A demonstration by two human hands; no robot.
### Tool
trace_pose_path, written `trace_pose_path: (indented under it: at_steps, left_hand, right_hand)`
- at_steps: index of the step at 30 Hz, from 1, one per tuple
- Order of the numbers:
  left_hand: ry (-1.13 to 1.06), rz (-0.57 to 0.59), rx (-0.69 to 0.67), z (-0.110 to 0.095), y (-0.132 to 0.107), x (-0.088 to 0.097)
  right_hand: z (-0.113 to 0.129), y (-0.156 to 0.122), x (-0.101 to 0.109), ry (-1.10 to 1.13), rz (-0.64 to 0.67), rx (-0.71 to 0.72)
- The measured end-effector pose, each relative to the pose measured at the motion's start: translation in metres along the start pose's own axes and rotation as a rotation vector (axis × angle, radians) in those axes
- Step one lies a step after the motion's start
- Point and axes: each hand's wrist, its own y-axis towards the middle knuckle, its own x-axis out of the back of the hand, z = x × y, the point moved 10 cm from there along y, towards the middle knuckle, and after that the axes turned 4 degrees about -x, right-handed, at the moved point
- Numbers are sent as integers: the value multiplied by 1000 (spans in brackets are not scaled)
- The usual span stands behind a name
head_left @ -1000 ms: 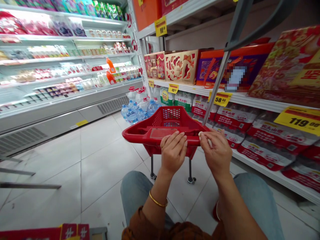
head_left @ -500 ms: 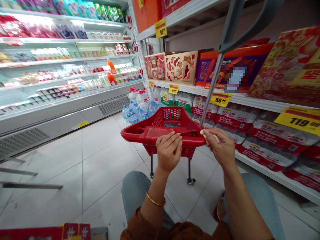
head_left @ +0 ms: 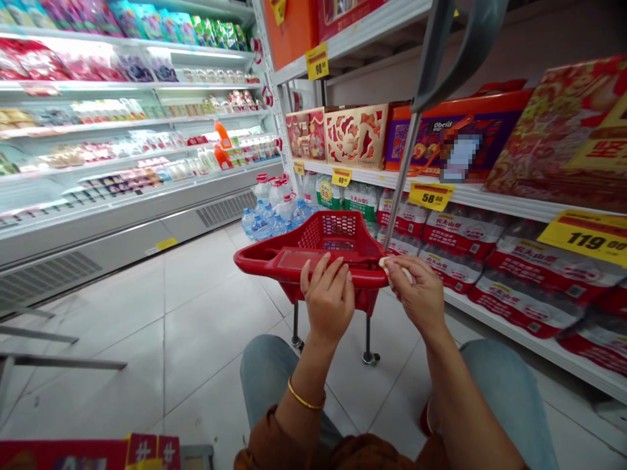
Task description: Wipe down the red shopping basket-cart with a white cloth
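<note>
A red plastic shopping trolley (head_left: 347,222) with thin legs and small wheels stands in front of my knees. My left hand (head_left: 327,297) holds its near rim, fingers laid over the top edge and thumb side hidden. At the rim's right corner, my right hand (head_left: 417,287) pinches a small white cloth (head_left: 392,266) and presses it against the red plastic. The trolley's metal pole (head_left: 402,179) rises behind the right hand to a grey handle (head_left: 458,72).
Shelves on the right carry gift boxes (head_left: 356,137) above wrapped water bottle packs (head_left: 458,225). Blue-tinted water bottles (head_left: 274,222) stand on the floor beyond the trolley. A chilled display case (head_left: 122,215) runs along the left. Metal legs (head_left: 63,361) jut in at left.
The right hand and cloth have shifted slightly left along the rim corner. The trolley and its pole have also swung a little left, while the left hand stays on the rim.
</note>
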Motion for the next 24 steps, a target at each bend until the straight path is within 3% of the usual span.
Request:
trace_pose_path:
  at_steps: [5,9,15,24]
  left_hand:
    - [-68,87,-69,-26,-2,-19]
    - [-104,126,-32,-34,-6,-30]
    - [-137,70,21,-31,-9,-22]
    - [-193,58,1,-26,-4,-15]
  right_hand:
    - [8,-5,-6,-26,28,-2]
    - [19,-12,-7,-29,33,21]
    - [28,-20,-10,-3,30,84]
    - [10,-14,-14,26,68,94]
